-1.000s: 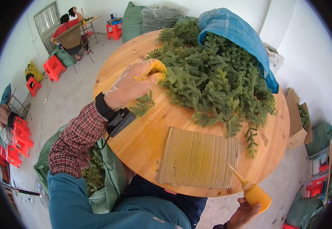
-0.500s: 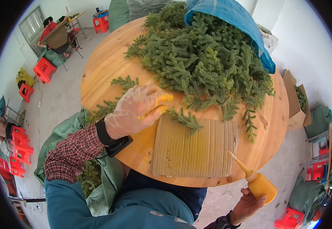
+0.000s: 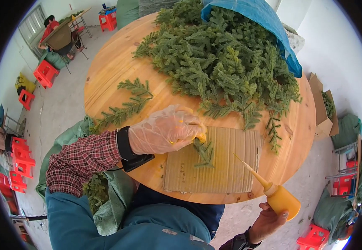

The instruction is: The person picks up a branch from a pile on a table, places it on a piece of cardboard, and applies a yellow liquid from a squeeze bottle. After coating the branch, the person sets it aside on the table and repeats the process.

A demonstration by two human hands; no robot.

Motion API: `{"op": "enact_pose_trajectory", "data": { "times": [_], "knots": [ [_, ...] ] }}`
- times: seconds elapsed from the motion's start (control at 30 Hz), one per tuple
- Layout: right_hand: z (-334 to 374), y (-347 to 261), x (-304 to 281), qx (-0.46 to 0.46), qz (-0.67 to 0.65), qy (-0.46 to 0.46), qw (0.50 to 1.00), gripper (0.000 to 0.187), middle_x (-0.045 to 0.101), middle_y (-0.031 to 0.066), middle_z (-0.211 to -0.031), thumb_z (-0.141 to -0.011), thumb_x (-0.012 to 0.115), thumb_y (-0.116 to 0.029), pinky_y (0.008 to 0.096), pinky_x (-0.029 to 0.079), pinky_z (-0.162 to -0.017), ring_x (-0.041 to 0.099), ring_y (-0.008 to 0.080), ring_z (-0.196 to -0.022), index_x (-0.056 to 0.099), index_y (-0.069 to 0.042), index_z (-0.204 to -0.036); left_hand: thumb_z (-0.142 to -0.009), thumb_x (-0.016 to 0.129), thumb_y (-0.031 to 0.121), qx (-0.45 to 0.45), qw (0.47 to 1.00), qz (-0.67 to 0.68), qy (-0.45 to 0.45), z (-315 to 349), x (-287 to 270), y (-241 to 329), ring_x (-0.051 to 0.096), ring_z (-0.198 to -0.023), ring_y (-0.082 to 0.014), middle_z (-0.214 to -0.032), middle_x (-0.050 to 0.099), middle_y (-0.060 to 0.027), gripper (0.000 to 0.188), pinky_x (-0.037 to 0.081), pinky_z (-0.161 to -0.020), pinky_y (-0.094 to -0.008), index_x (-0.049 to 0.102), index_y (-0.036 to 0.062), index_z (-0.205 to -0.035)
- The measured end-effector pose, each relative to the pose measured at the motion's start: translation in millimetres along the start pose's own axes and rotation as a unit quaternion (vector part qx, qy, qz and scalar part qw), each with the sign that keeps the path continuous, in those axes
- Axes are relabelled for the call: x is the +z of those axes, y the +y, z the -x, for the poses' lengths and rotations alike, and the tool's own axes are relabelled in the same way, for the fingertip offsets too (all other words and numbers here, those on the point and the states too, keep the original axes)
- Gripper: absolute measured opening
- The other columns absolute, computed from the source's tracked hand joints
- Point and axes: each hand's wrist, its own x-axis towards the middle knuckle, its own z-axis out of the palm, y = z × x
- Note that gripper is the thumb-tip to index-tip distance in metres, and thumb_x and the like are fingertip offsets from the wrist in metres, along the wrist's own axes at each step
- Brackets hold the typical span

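Note:
My left hand [image 3: 164, 130], in a clear plastic glove with yellow stains at the fingertips, is closed on a small green artificial fir sprig [image 3: 204, 153]. The sprig points down over a piece of corrugated cardboard [image 3: 231, 166] stained yellow in the middle. Bare, my right hand [image 3: 267, 224] grips a yellow squeeze bottle [image 3: 283, 202] beyond the table's front right edge. Its long thin nozzle slants up and left, the tip over the cardboard. Another fir branch [image 3: 124, 109] lies on the wood left of my gloved hand.
A big heap of fir sprigs [image 3: 218, 66] spills from a blue sack [image 3: 256, 14] across the far side of the round wooden table [image 3: 110, 54]. Green sacks [image 3: 120, 200] hang at the near left edge. Red stools [image 3: 45, 74], a cardboard box [image 3: 320, 112] and a seated person surround it.
My left hand has moved right and toward me with the sprig, which now hangs over the cardboard. The bottle in my right hand has shifted slightly left and up.

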Motion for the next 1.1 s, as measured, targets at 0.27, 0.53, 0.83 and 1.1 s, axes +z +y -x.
{"op": "enact_pose_trajectory", "data": {
  "times": [0.27,0.53,0.83,1.1],
  "knots": [
    [3.6,6.7,-13.8,-0.009,0.010,-0.037,0.999,0.069,0.065,0.0173,-0.116,-0.093,0.059,-0.051,0.0299,0.059,-0.064,0.070,0.0232,-0.084,0.044,0.001,-0.137,-0.079,0.073,0.015,-0.015,1.000,-0.002,0.022,14.7,-26.6,32.6,0.053,-0.124,-0.0282,-0.133,0.055,-0.0071,0.048,0.040,-0.107,-0.0472,0.061,0.0161,-0.126],
    [14.3,-8.0,14.4,0.000,0.086,-0.131,0.988,0.090,0.059,0.0235,-0.118,-0.079,0.073,-0.062,0.0342,0.058,-0.066,0.069,0.0280,-0.088,0.035,0.002,-0.130,-0.085,0.067,0.022,-0.012,0.997,-0.068,-0.033,35.8,0.4,48.6,0.052,-0.127,-0.0246,-0.132,0.056,-0.0078,0.045,0.038,-0.109,-0.0442,0.060,0.0116,-0.129],
    [34.7,5.2,39.4,-0.111,0.208,-0.173,0.956,0.093,0.057,0.0289,-0.123,-0.076,0.071,-0.069,0.0396,0.056,-0.087,0.063,0.0336,-0.110,0.032,-0.001,-0.127,-0.089,0.063,0.024,0.006,0.994,-0.098,-0.056,28.9,5.0,49.8,0.053,-0.126,-0.0232,-0.131,0.058,-0.0103,0.043,0.038,-0.110,-0.0422,0.060,0.0070,-0.128],
    [33.7,19.8,60.9,-0.138,0.156,-0.217,0.954,0.089,0.054,0.0339,-0.126,-0.073,0.086,-0.046,0.0462,0.051,-0.098,0.061,0.0382,-0.115,0.031,-0.003,-0.127,-0.090,0.060,0.025,-0.005,0.993,-0.096,-0.068,31.1,6.7,51.9,0.052,-0.127,-0.0244,-0.132,0.056,-0.0114,0.043,0.035,-0.113,-0.0430,0.058,0.0065,-0.129]
  ]
}}
